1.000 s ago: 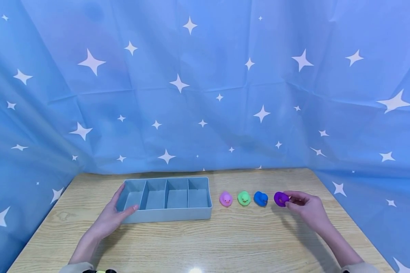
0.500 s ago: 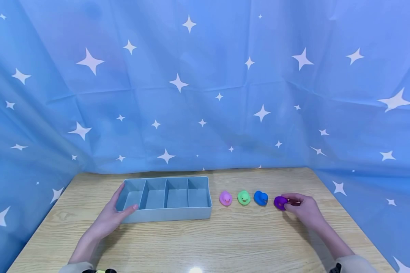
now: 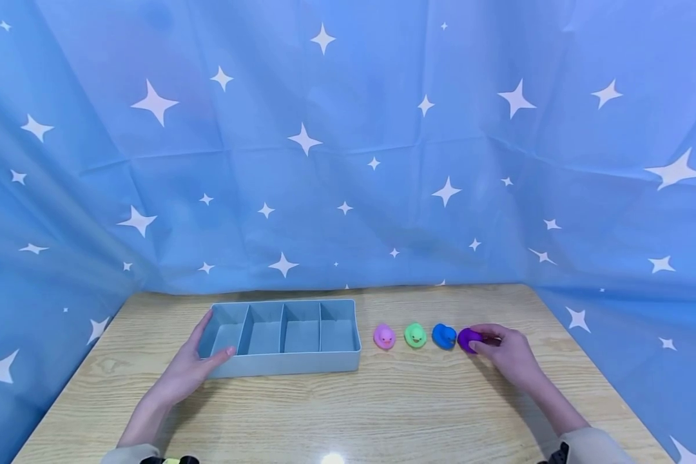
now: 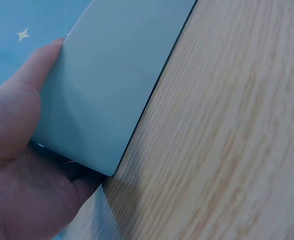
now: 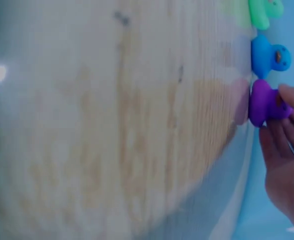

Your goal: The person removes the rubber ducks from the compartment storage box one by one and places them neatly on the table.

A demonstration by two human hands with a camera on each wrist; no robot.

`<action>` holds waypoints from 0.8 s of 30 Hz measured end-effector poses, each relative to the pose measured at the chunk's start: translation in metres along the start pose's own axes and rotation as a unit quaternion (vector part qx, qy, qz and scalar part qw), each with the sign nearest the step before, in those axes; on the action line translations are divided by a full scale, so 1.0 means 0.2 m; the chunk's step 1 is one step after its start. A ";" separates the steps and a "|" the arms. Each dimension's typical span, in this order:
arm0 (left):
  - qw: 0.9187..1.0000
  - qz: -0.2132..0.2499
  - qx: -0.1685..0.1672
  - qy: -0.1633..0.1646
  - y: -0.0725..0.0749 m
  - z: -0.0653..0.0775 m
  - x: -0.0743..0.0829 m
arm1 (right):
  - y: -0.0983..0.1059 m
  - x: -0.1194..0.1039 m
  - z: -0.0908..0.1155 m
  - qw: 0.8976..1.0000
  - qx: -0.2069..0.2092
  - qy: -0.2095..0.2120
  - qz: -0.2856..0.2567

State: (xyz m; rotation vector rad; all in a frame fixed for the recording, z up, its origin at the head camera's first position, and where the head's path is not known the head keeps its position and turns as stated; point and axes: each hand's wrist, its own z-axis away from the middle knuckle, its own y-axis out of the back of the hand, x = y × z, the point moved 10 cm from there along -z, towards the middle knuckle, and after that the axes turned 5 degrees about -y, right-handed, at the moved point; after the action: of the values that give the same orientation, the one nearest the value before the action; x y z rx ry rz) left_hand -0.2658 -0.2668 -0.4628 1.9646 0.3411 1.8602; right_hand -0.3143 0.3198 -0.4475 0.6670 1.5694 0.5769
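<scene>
My left hand [image 3: 185, 367] grips the left end of a grey-blue divided storage box [image 3: 284, 365]. Its thumb lies over the front rim and its fingers lie along the end wall; in the left wrist view the hand [image 4: 24, 120] is at the box's corner. With my right hand [image 3: 513, 357] I pinch a purple rubber duck [image 3: 468, 340] between thumb and fingers. That duck is close beside a blue rubber duck [image 3: 443, 336]; in the right wrist view the purple duck [image 5: 260, 105] appears at table level, with fingers covering part of it.
Left of the blue duck, a green rubber duck [image 3: 415, 335] and a pink rubber duck [image 3: 385, 336] stand in a row, between it and the box. The wooden table [image 3: 348, 412] meets a blue star-patterned curtain [image 3: 348, 180] at the back and sides.
My right hand has lowered the purple duck slightly, then shifted it left, closer to the blue duck. The left hand, the box and the other ducks keep their places.
</scene>
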 end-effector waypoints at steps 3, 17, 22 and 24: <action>1.000 0.002 -0.002 0.003 0.00 0.00 0.00 | 0.00 -0.02 0.00 1.000 0.007 0.017 0.008; 1.000 0.002 0.002 0.006 0.00 0.00 0.00 | -0.02 -0.06 0.01 0.999 0.009 0.043 -0.003; 1.000 0.001 0.001 0.007 0.00 0.00 0.01 | -0.02 -0.06 0.01 0.999 0.008 0.040 -0.005; 1.000 0.002 0.000 0.007 0.00 0.00 0.01 | -0.03 -0.06 0.02 0.999 0.007 0.042 -0.002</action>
State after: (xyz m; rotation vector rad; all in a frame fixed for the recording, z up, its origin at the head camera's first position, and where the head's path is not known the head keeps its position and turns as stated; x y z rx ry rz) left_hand -0.2651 -0.2661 -0.4615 1.9545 0.3422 1.8765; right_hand -0.3107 0.3075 -0.4430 0.6575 1.6533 0.5979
